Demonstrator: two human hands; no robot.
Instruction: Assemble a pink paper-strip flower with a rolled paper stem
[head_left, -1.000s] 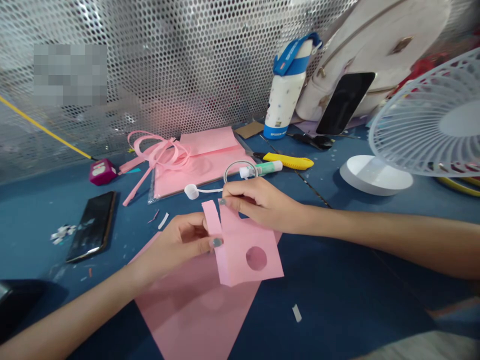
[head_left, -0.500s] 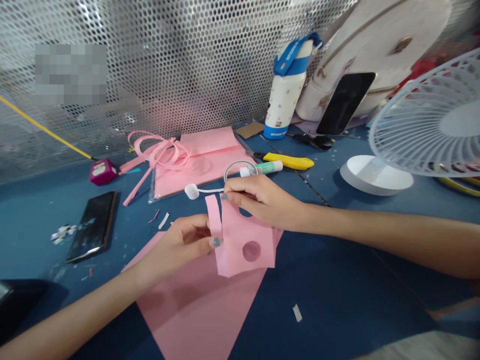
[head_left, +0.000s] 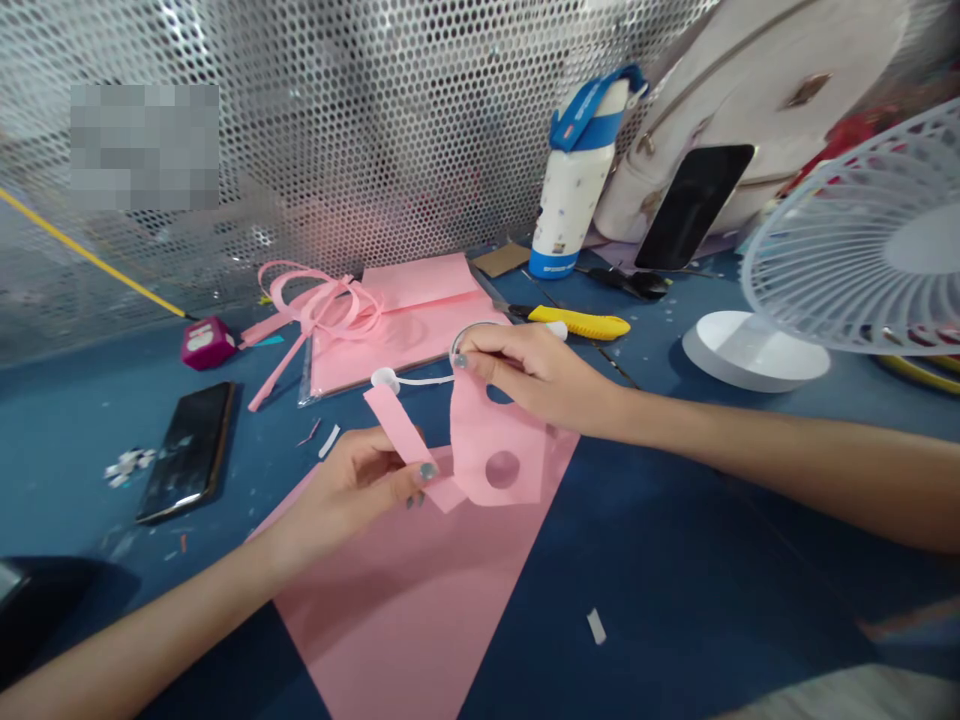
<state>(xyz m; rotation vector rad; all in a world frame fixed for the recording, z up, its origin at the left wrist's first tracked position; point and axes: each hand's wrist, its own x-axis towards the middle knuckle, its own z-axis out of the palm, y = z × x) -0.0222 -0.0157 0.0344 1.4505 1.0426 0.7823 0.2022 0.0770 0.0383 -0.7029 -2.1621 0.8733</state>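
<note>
A pink paper piece with round holes (head_left: 472, 440) hangs from my right hand (head_left: 525, 365), its top edge pinched between thumb and fingers. My left hand (head_left: 375, 475) is closed on a narrow pink paper strip (head_left: 401, 428), which slants down towards the piece's lower left corner. I cannot tell whether strip and piece are joined there. Under both hands lies a large pink paper sheet (head_left: 420, 620). Behind my right hand shows part of a thin ring (head_left: 457, 340), and a white round tip on a cord (head_left: 385, 379) lies to its left.
Pink paper in a clear sleeve (head_left: 405, 340), curled pink strips (head_left: 337, 310) and a yellow cutter knife (head_left: 581, 322) lie behind. A phone (head_left: 187, 450) is at left. At right stand a bottle (head_left: 571, 190), another phone (head_left: 694, 205) and a white fan (head_left: 862, 250).
My left hand has swung the strip's upper end left, away from the holed piece, opening a gap between them. My right hand has risen slightly with the piece and now covers most of the glue stick.
</note>
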